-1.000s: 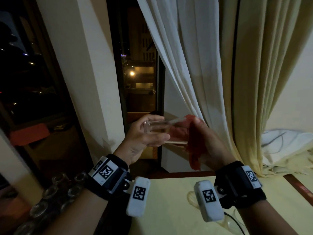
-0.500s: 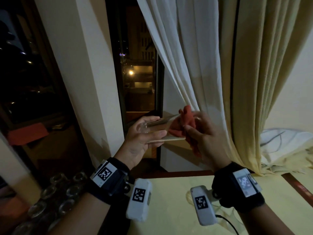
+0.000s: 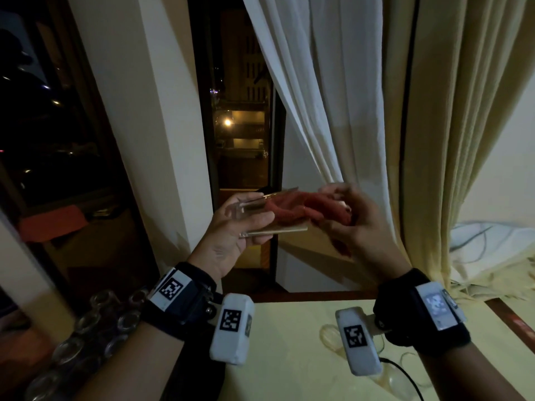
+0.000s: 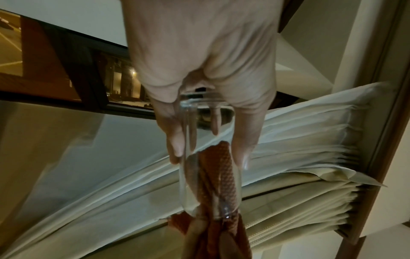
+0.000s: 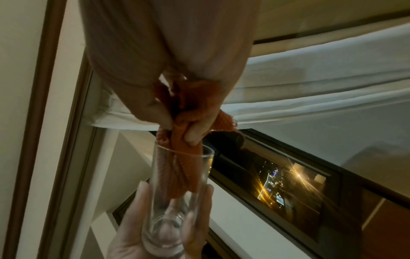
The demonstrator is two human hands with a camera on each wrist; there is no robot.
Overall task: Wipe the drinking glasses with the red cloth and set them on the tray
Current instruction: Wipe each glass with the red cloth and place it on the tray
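My left hand holds a tall clear drinking glass on its side at chest height, thumb and fingers wrapped round its base end. A red cloth is stuffed into the glass mouth, and my right hand, blurred, pinches the bunched cloth just outside the rim. In the left wrist view the cloth fills the far half of the glass. In the right wrist view my fingers grip the cloth above the rim of the glass.
Several more glasses stand close together on a dark surface at the lower left. A yellow table lies below my wrists, with a black cable on it. White and yellow curtains hang close behind my hands.
My right hand has turned at the glass mouth and drawn slightly right, and the cloth now reaches further inside the glass. My left hand has kept its grip, a little higher.
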